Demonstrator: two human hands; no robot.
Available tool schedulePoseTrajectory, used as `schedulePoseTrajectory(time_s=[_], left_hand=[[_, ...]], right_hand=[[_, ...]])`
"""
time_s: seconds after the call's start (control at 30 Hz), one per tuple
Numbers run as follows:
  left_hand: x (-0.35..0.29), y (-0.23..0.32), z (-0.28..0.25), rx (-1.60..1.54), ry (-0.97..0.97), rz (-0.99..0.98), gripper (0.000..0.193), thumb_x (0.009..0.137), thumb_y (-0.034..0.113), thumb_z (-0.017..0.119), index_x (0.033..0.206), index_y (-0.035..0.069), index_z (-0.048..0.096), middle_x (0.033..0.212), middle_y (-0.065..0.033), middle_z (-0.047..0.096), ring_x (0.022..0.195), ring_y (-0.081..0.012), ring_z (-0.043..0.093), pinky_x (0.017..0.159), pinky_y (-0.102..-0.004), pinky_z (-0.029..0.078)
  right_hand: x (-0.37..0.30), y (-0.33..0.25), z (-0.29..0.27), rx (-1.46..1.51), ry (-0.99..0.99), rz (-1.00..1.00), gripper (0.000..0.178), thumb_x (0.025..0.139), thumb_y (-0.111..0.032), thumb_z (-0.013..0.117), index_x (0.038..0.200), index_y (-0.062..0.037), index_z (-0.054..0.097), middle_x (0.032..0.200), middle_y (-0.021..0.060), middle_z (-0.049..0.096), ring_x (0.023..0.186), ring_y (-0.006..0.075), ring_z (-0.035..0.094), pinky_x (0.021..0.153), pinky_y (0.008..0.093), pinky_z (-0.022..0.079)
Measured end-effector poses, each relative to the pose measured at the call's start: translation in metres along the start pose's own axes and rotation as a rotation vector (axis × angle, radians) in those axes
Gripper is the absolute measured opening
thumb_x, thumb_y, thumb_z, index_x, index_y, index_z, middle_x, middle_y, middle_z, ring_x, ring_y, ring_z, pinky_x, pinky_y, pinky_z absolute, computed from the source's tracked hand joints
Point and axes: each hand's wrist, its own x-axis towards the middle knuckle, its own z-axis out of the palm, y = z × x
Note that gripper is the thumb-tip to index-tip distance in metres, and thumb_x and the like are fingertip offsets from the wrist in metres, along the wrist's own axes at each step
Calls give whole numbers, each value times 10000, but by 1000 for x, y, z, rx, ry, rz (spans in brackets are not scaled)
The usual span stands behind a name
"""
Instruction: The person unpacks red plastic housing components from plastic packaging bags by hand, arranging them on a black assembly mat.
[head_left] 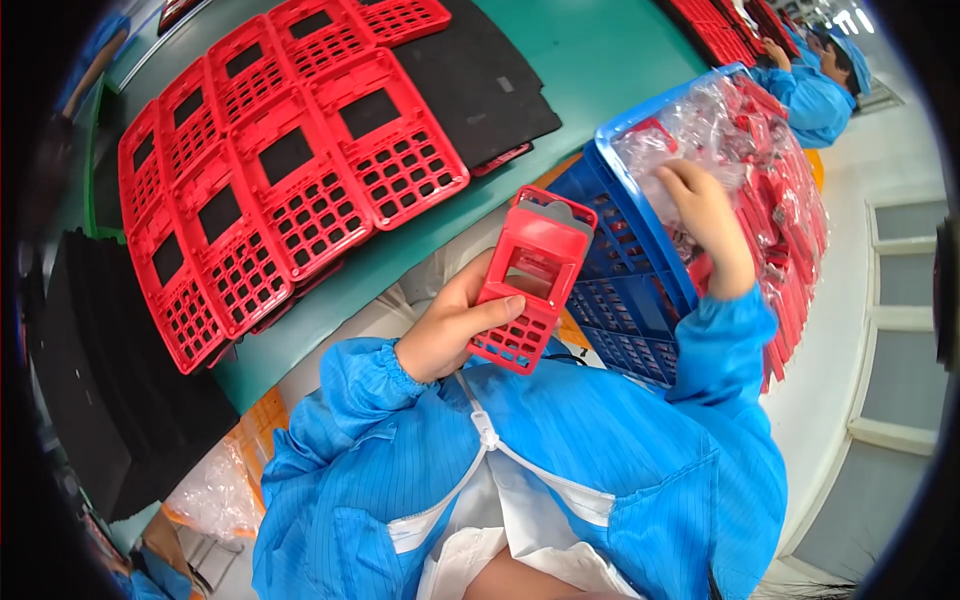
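My left hand (455,320) is closed round a red plastic housing (541,246), thumb on its front. The housing has a rectangular window and a grid of square holes, with a grey piece at its upper end. It is tilted in front of my chest. My right hand (708,210) reaches over a blue crate (630,290) to the right, its fingers bent and pinched at a clear plastic bag (650,165). Red parts (790,250), many in clear wrapping, are heaped in and beyond the crate.
Rows of similar red housings (300,175) lie on black sheets (490,90) on the green table (590,50). More black sheets (130,400) are stacked at the left. A person in blue (815,95) works at the far right, near more red parts. Clear plastic (215,490) lies at lower left.
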Motion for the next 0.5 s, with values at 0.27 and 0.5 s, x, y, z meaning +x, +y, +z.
schedulePoseTrajectory(time_s=[0.27, 0.5], left_hand=[[-6, 9, 9, 234, -19, -7, 577, 851, 193, 684, 1305, 8, 379, 1181, -92, 544, 1073, -153, 539, 917, -299, 447], [-14, 6, 1, 837, 57, -50, 584, 810, 331, 710, 1199, 12, 415, 948, -161, 623, 850, -217, 628, 730, -345, 492]], right_hand=[[-33, -133, 23, 493, -99, -121, 138, 858, -135, 605, 889, -19, 539, 726, 82, 540, 595, 175, 526, 554, 300, 427], [-33, -130, 11, 269, -457, -153, 158, 802, -174, 666, 789, -47, 572, 715, 114, 560, 654, 303, 575, 586, 360, 458]])
